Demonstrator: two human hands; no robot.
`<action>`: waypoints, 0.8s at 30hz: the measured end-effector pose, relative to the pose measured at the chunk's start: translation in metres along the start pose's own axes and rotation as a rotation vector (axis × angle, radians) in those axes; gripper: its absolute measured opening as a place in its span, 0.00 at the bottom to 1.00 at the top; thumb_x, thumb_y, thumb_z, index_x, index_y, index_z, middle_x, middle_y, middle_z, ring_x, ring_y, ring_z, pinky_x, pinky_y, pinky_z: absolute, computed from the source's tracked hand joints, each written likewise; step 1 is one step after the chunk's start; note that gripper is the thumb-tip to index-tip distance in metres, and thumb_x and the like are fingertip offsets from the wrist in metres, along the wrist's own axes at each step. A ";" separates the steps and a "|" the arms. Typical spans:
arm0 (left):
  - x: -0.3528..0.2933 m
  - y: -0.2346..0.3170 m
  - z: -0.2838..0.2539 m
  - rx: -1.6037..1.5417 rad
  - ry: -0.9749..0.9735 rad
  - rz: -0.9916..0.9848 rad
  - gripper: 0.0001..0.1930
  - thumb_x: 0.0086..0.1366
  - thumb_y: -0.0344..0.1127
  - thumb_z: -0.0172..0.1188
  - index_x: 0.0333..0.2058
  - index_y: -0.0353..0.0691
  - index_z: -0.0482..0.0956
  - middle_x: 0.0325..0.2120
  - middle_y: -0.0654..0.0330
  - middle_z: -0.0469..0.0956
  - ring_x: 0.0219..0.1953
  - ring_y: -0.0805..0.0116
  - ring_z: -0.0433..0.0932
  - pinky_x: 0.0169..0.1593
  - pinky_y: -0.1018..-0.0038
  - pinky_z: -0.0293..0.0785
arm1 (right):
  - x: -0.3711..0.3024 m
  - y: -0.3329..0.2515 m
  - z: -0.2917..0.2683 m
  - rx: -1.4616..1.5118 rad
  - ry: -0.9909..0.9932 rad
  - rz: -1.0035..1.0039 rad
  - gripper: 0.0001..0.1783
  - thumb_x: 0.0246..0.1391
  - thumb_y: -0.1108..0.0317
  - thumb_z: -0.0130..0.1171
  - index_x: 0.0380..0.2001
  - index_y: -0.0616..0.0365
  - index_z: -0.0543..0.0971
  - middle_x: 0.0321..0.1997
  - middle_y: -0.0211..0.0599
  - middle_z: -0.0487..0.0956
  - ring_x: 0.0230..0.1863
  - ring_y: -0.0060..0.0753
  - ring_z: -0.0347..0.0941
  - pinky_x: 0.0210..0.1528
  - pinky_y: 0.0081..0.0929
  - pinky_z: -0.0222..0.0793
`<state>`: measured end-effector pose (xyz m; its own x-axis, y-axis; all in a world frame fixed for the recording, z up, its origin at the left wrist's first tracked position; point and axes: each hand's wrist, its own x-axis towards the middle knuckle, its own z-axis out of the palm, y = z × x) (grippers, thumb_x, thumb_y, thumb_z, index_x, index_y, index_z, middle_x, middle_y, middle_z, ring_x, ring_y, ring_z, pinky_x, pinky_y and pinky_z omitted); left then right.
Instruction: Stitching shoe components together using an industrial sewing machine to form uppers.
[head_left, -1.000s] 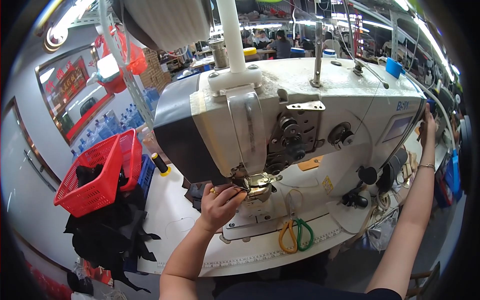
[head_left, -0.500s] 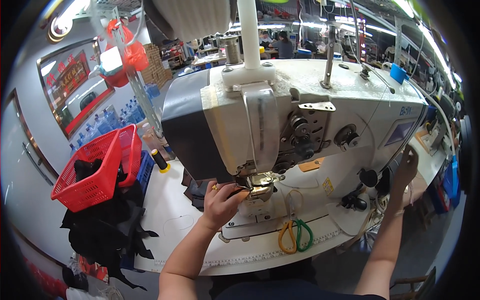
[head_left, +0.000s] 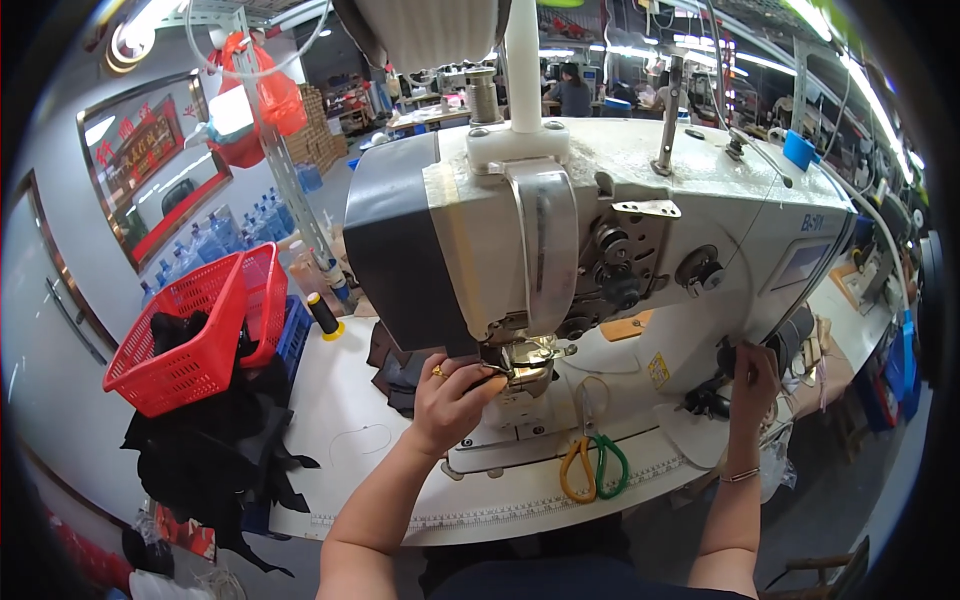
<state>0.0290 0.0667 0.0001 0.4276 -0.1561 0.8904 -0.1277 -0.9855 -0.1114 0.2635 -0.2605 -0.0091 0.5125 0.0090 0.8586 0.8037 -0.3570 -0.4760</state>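
Note:
My left hand (head_left: 452, 402), a ring on one finger, is at the needle area of a large white sewing machine (head_left: 630, 200). Its fingers are closed at the presser foot, pinching a small dark piece of material that they mostly hide. Dark flat pieces (head_left: 392, 365) lie on the table just beyond that wrist. On the right, my right hand (head_left: 755, 378) is raised beside the machine's base with its fingers drawn together at a black rounded part (head_left: 727, 358). Whether it grips that part or something else is hidden.
Scissors (head_left: 592, 465) with one orange and one green handle lie before the machine, above a ruler strip (head_left: 480, 518). A thread spool (head_left: 324, 315) stands at left, near red baskets (head_left: 180, 350) and hanging black material (head_left: 215, 465). A black device (head_left: 705, 402) sits near my right hand.
My right hand has moved left and down, from beside the machine's right end to the black rounded part. The left hand stays at the presser foot. The whole view has shifted slightly.

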 end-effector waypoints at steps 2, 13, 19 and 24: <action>0.001 0.001 -0.001 -0.024 0.008 -0.002 0.13 0.42 0.24 0.59 0.28 0.50 0.79 0.28 0.69 0.75 0.33 0.70 0.75 0.38 0.70 0.65 | 0.000 0.000 0.000 0.011 0.010 -0.014 0.03 0.51 0.75 0.58 0.25 0.64 0.76 0.30 0.37 0.77 0.27 0.22 0.72 0.24 0.17 0.63; 0.001 0.005 -0.004 -0.014 -0.033 0.013 0.14 0.41 0.26 0.59 0.30 0.49 0.79 0.30 0.68 0.75 0.36 0.69 0.76 0.43 0.68 0.66 | -0.020 -0.029 -0.006 -0.122 0.233 -0.156 0.05 0.53 0.75 0.54 0.34 0.62 0.76 0.48 0.38 0.72 0.28 0.20 0.64 0.25 0.17 0.59; 0.002 -0.002 0.002 0.029 0.003 -0.006 0.09 0.43 0.26 0.60 0.25 0.48 0.78 0.27 0.67 0.74 0.31 0.68 0.74 0.39 0.70 0.65 | -0.037 -0.035 -0.008 -0.167 0.207 -0.167 0.05 0.52 0.76 0.55 0.34 0.62 0.76 0.48 0.39 0.71 0.27 0.19 0.61 0.25 0.16 0.55; -0.003 -0.006 0.006 0.008 0.003 -0.042 0.10 0.41 0.26 0.60 0.26 0.47 0.78 0.27 0.66 0.74 0.28 0.67 0.72 0.38 0.70 0.64 | -0.049 -0.040 -0.006 -0.098 0.164 -0.113 0.05 0.51 0.76 0.55 0.33 0.62 0.76 0.47 0.38 0.71 0.26 0.21 0.60 0.25 0.17 0.55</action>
<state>0.0333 0.0724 -0.0047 0.4292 -0.1146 0.8959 -0.1027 -0.9917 -0.0777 0.2049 -0.2527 -0.0308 0.3583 -0.0955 0.9287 0.8157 -0.4518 -0.3612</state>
